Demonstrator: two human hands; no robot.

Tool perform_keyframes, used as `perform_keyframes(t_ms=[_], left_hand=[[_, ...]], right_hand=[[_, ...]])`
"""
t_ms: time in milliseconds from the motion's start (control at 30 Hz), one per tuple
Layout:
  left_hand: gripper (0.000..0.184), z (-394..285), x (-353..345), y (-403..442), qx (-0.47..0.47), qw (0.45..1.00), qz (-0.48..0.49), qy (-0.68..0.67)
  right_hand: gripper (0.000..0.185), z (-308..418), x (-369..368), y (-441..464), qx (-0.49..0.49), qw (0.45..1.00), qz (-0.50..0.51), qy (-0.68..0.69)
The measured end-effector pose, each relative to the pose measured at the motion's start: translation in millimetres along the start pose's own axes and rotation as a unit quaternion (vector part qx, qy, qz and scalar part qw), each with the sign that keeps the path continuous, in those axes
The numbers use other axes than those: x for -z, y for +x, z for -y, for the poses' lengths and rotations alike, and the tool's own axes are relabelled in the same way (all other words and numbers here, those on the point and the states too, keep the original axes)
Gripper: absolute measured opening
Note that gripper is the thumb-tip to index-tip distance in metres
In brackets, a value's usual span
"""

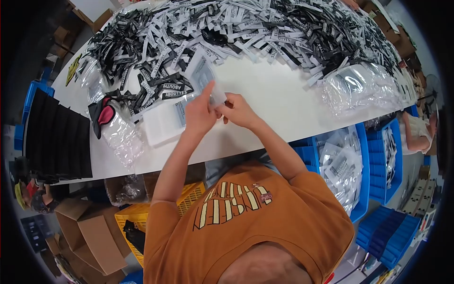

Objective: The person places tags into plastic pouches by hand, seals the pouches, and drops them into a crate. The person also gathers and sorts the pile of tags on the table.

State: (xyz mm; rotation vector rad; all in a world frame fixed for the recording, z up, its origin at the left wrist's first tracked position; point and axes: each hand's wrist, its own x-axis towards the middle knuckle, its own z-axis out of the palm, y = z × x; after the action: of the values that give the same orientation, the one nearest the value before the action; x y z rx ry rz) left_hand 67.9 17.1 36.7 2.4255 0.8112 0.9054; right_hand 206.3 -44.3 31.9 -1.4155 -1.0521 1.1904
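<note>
My left hand (pixel 200 112) is closed on a frosted plastic bag (pixel 201 72) with a dark printed panel, its thumb lying along the bag. My right hand (pixel 237 111) pinches the lower right edge of that same bag; the exact fingertip contact is partly hidden. Below my left hand, a stack of frosted bags (pixel 160 124) lies on the white table (pixel 265 90). Just left of the held bag are loose black sachets (pixel 175 90) with white lettering.
A large heap of black and white sachets (pixel 246 28) spans the table's far side. Clear plastic packs (pixel 362 90) lie right, more clear wrap (pixel 120 137) and a black-and-pink item (pixel 106 115) left. Blue bins (pixel 362 175) and a yellow crate (pixel 191 196) stand below the edge.
</note>
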Motion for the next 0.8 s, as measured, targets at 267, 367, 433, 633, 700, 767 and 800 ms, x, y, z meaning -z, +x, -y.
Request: perform_keyframes(t_ms=[267,367,433,633,700,767,800], left_hand=[[0.071,-35.8,38.4,17.1,0.004,0.979,0.192,-0.066],[0.071,-25.8,54.5,38.5,-0.164,0.981,0.088,0.047],[0.071,-23.1,59.6,48.3,-0.225,0.959,0.117,0.13],[0.043,-21.5,81.7,67.6,-0.071,0.956,0.28,0.044],[0.04,-27.2,82.3,66.0,-0.059,0.949,0.31,-0.003],[0.035,-28.8,82.6,63.0,-0.044,0.946,0.32,-0.034],[0.032,-27.3,83.0,62.9,-0.036,0.947,0.317,-0.039]], right_hand=[[0.011,-21.6,12.6,6.3,0.083,0.993,-0.031,0.082],[0.013,-5.1,12.4,-5.3,0.071,0.997,-0.005,0.034],[0.012,-5.7,13.3,-3.9,0.092,0.995,0.004,-0.042],[0.013,-6.3,14.3,-1.5,0.102,0.992,0.08,0.008],[0.014,4.0,14.0,-7.2,0.143,0.987,0.07,-0.005],[0.015,9.5,15.9,-8.9,0.128,0.988,0.087,-0.015],[0.016,10.4,17.0,-8.2,0.122,0.988,0.096,-0.02]])
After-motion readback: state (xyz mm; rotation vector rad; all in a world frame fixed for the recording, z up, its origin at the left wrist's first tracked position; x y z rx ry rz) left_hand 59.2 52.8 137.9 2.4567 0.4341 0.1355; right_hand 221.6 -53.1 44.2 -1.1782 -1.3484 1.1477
